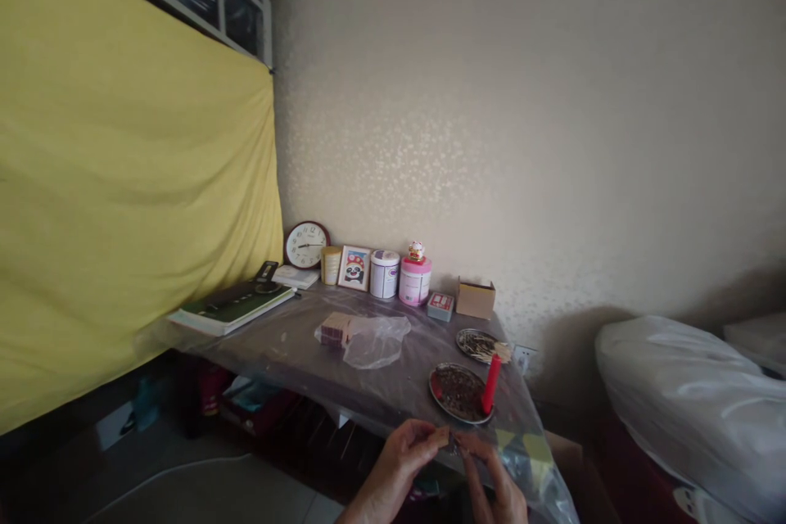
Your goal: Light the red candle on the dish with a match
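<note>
Low at the near edge of the bench (295, 344), the person's two hands meet. The left hand (405, 446) has its fingers curled in, thumb and fingertips pinched on a small, pale thing (447, 435) that sits right where both hands touch; it is too small and dim to name. The right hand (491, 475) comes up from below and pinches the same small thing from the other side, fingers bent.

Just beyond the hands, on the plastic-covered bench, a round metal plate (454, 395) lies with dark bits in it, and a red candle (491, 383) stands on its right rim, leaning a little. A second plate (476, 342) lies farther back. Toward the middle, a clear plastic bag (374, 340) is crumpled beside a small stack of boxes (335, 329).

Along the wall stand a round clock (305, 244), a framed panda picture (354, 267), a white tin (384, 273), a pink jar (415, 280) with a little figure on top, and a cardboard box (475, 297). A green book (233, 307) lies at the left end, against the yellow cloth (123, 180).
</note>
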`<state>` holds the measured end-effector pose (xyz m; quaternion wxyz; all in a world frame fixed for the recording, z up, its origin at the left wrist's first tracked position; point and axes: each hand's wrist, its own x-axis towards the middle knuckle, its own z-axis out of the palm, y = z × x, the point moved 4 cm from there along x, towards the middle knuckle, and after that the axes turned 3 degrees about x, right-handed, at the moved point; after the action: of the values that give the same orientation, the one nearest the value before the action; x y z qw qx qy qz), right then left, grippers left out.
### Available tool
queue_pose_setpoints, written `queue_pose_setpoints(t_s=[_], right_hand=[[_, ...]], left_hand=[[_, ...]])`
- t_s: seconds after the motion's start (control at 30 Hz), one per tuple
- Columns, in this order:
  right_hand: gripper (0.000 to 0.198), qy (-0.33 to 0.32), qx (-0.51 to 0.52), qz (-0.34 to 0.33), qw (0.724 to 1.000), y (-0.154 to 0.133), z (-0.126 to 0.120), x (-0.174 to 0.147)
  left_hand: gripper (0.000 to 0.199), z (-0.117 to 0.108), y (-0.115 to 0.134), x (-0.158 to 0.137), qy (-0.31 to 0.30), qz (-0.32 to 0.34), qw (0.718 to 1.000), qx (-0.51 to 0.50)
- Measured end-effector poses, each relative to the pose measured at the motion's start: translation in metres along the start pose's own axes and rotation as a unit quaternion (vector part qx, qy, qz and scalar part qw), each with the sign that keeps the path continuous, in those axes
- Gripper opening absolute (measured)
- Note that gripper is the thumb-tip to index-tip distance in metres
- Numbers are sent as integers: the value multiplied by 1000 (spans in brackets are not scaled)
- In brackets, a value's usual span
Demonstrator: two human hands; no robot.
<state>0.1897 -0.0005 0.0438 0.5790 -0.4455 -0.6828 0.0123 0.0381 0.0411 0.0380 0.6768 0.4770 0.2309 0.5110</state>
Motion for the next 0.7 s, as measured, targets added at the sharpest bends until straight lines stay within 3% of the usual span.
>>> queue_pose_setpoints(t_s=[0.23, 0.5, 0.7], right_hand=[[15, 8, -24, -16, 1000, -7, -1, 4], [10, 69, -24, -21, 997, -44, -6, 13], [14, 50, -60, -16, 997, -33, -3, 12]], left_hand=[[19, 4, 5, -2, 7, -6, 1000, -30], [25, 0, -2, 2, 12, -4, 997, -70], [22, 12, 7, -3, -14, 0, 997, -70]])
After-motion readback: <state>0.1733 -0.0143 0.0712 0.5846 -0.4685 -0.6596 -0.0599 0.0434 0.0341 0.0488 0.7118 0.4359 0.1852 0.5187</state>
